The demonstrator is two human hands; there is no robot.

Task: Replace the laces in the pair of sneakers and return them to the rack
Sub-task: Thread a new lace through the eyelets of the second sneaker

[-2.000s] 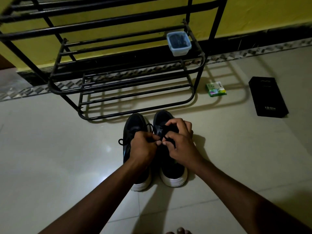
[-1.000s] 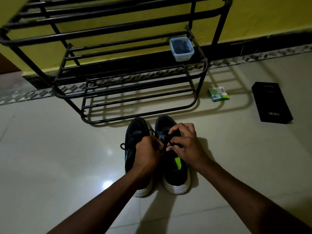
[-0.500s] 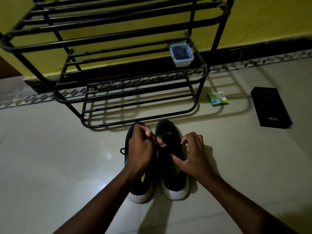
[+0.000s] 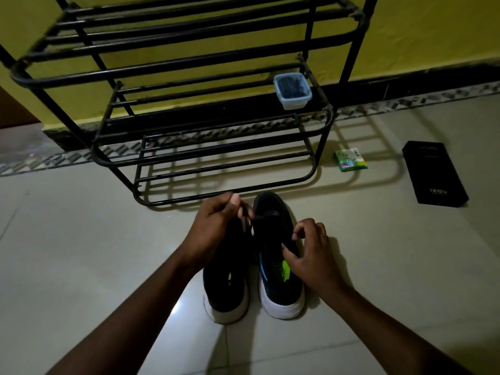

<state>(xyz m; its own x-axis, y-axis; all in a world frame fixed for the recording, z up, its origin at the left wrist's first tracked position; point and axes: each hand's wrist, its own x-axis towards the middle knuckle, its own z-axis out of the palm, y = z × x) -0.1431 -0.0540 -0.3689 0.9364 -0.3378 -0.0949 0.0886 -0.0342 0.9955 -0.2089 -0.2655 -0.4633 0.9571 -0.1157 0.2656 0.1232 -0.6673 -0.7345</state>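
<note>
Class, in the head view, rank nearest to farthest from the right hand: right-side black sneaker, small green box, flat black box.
1. Right-side black sneaker, at the right hand.
2. Small green box, ahead, slightly right.
3. Flat black box, far right.

Glossy tile floor (image 4: pixel 378 253); black metal rack (image 4: pixel 189 60); translucent plastic tub (image 4: pixel 293 100).

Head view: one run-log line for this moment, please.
left hand: pinches lace | right hand: at right sneaker, grip unclear | sneakers: on floor before rack

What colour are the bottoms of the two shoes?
White. The left sneaker's sole and the right sneaker's sole show white under black uppers, best in the head view.
</note>
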